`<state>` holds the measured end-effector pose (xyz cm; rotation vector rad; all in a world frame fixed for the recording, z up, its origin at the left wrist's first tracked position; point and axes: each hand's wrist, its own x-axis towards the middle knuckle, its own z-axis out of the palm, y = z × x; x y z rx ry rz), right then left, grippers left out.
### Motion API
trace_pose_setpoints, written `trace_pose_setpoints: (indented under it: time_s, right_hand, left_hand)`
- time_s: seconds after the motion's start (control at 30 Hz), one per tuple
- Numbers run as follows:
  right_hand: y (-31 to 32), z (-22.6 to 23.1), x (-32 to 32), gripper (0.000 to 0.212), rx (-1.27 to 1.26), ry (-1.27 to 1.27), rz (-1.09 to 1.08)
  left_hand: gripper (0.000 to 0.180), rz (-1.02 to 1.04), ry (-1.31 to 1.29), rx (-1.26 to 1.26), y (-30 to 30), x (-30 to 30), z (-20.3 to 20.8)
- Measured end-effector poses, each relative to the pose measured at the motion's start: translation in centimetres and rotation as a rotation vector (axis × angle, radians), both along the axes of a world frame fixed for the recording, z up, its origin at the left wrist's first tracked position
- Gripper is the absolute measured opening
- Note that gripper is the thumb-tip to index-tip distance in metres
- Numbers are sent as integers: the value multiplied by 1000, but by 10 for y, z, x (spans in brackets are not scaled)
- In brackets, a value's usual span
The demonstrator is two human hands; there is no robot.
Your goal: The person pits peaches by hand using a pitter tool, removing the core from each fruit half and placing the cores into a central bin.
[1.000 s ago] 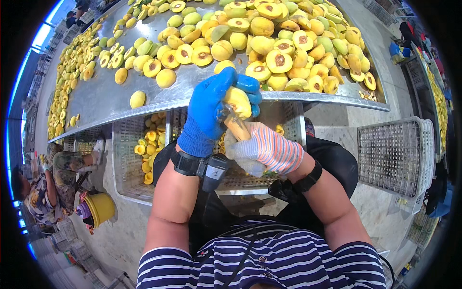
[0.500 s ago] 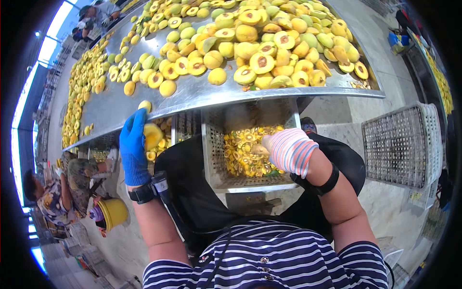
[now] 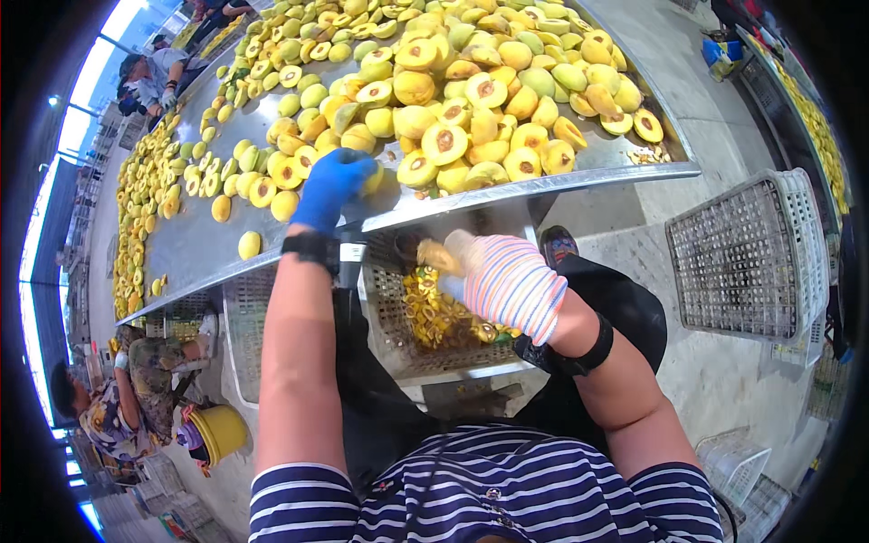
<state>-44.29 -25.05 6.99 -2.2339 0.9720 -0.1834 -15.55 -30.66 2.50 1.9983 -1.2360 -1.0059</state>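
My left hand (image 3: 333, 188), in a blue glove, is at the near edge of the metal table with its fingers closed on a yellow peach (image 3: 373, 181), mostly hidden by the glove. My right hand (image 3: 511, 285) wears a striped knit glove. It is closed around a short tan, wooden-looking tool (image 3: 440, 257), blurred, whose working end I cannot make out. Below the right hand stands a grey plastic crate (image 3: 398, 348) between my knees, holding yellow peach pieces (image 3: 424, 312). Many halved peaches (image 3: 444, 143), several showing brown pits, are heaped on the table just beyond my left hand.
The table's raised metal rim (image 3: 543, 185) runs between me and the heap. A perforated crate (image 3: 747, 258) stands on the floor to the right. A co-worker (image 3: 118, 412) sits at the left by a yellow bucket (image 3: 220, 432); another person (image 3: 149, 81) is at the table's far left.
My left hand has swung right and up over the table edge, to the side of the heap. The peach half it held over the crates is gone from view. My right hand moved slightly left.
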Motion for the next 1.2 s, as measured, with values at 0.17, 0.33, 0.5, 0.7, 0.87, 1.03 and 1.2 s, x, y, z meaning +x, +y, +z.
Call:
trace_pose_setpoints:
  time_s: [0.17, 0.33, 0.5, 0.7, 0.87, 1.03, 1.2]
  right_hand:
    - [-1, -9, 21, 37, 135, -174, -128]
    - [5, -8, 48, 39, 214, -278, -190]
    - [10, -20, 70, 34, 141, -285, -163]
    - [12, -26, 89, 29, 89, -170, -221]
    - [10, -42, 100, 24, 206, -249, -184]
    - [13, -38, 99, 20, 313, -435, -22]
    - [16, -20, 83, 16, 1195, -519, 7]
  left_hand:
    - [46, -406, -134, -620, 60, -1, 7]
    - [49, -269, 93, -575, 79, -40, 11]
    - [56, 58, 1115, -372, 83, -54, 18]
    - [52, -4, 800, -746, 92, -64, 8]
    - [50, 185, 780, -668, 93, -66, 13]
    - [48, 234, 783, -652, 99, -60, 11]
    - [54, 46, 879, -550, 103, -55, 27]
